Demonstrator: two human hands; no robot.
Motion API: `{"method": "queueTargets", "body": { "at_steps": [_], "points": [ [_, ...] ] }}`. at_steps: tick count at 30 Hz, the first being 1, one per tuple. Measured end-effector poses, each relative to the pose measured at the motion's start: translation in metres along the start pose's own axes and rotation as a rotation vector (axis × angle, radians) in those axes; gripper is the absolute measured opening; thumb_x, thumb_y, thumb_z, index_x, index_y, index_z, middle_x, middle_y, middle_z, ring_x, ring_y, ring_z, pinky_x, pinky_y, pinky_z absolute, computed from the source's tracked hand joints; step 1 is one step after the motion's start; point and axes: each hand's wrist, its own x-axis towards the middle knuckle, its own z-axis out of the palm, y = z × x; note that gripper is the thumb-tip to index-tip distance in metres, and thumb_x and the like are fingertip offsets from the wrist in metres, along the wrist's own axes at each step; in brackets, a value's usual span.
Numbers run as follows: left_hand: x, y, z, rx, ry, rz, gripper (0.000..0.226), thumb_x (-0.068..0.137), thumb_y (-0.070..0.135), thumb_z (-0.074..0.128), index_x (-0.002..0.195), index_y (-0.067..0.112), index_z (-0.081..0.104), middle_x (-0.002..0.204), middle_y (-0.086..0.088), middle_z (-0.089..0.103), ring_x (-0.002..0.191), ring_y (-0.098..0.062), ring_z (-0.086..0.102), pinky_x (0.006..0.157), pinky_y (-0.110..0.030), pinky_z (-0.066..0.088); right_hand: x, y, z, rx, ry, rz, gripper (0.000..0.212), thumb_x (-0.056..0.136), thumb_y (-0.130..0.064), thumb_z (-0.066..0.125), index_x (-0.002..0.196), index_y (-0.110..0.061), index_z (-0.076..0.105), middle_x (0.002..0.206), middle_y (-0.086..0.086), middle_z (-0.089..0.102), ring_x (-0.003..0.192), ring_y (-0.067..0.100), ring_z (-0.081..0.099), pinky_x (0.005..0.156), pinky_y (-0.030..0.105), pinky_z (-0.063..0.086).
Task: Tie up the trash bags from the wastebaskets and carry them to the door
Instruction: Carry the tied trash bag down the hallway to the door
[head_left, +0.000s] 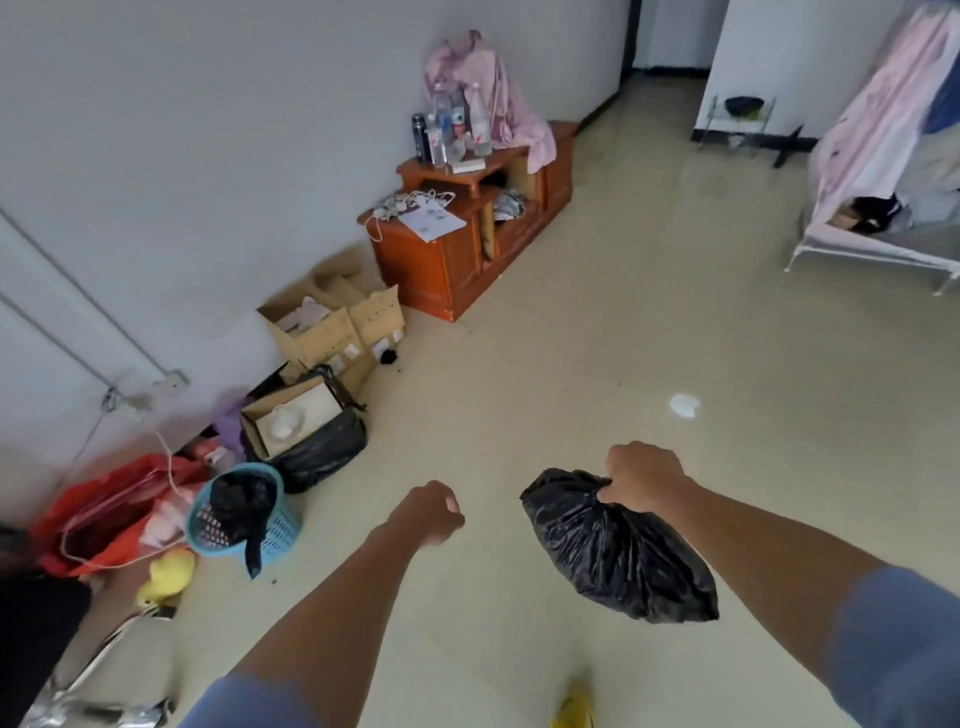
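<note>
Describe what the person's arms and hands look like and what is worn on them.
Both arms are bare from the hands up to short blue-grey sleeves: the left sleeve shows at the bottom edge, the right sleeve at the lower right corner. The left hand and the right hand wear no gloves. No watch, ring or bracelet is visible on either.

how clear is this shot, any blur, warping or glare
Head view: even, soft daylight, with only faint shadows on the floor. The wide lens bends the wall and the cabinet into a lean. Edges are soft, and the sleeves and the yellow object at the bottom are smeared. The trash bag in the right hand shows small glossy highlights, no strong glare.
</note>
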Motion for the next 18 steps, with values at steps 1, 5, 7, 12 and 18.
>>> {"method": "queueTargets", "body": {
  "at_steps": [1,5,7,12,18],
  "points": [
    [0.021,0.018,-0.012,-0.006,0.012,0.015,0.020,0.083,0.026,0.056,0.098,0.019,0.067,0.100,-0.006,0.069,0.095,-0.023,0.065,0.086,-0.035,0.055,0.021,0.010,-0.016,0.002,0.008,0.010,0.039,0.083,-0.034,0.067,0.061,-0.017,0.041,0.056,-0.003,0.041,0.051,0.019,0.043,0.053,0.026,0.035],
    [0.099,0.081,-0.056,-0.017,0.009,0.069,0.020,0.085,0.025,0.057,0.100,0.016,0.067,0.099,-0.007,0.070,0.096,-0.025,0.066,0.085,-0.033,0.055,0.097,0.045,-0.068,-0.006,0.040,0.052,0.037,0.082,-0.035,0.066,0.062,-0.020,0.039,0.060,-0.003,0.044,0.052,0.016,0.044,0.055,0.025,0.038],
    [0.138,0.105,-0.075,-0.010,-0.021,0.070,0.019,0.085,0.025,0.057,0.099,0.016,0.066,0.097,-0.006,0.068,0.097,-0.025,0.066,0.088,-0.035,0.055,0.136,0.060,-0.089,0.002,0.051,0.060,0.039,0.082,-0.036,0.065,0.061,-0.021,0.036,0.059,-0.003,0.040,0.051,0.017,0.041,0.055,0.025,0.037],
    [0.273,0.174,-0.125,-0.026,-0.065,0.113,0.020,0.084,0.025,0.058,0.100,0.015,0.065,0.090,-0.004,0.062,0.086,-0.023,0.065,0.087,-0.033,0.056,0.260,0.106,-0.142,0.050,0.081,0.127,0.032,0.078,-0.034,0.063,0.063,-0.019,0.039,0.060,-0.003,0.041,0.054,0.018,0.045,0.057,0.026,0.039],
    [0.423,0.262,-0.203,0.035,-0.086,0.204,0.024,0.084,0.025,0.058,0.103,0.013,0.066,0.104,-0.011,0.069,0.099,-0.027,0.067,0.089,-0.035,0.055,0.394,0.149,-0.214,0.068,0.081,0.232,0.025,0.082,-0.042,0.063,0.083,-0.017,0.058,0.073,-0.003,0.053,0.067,0.019,0.056,0.058,0.026,0.041]
  ]
}}
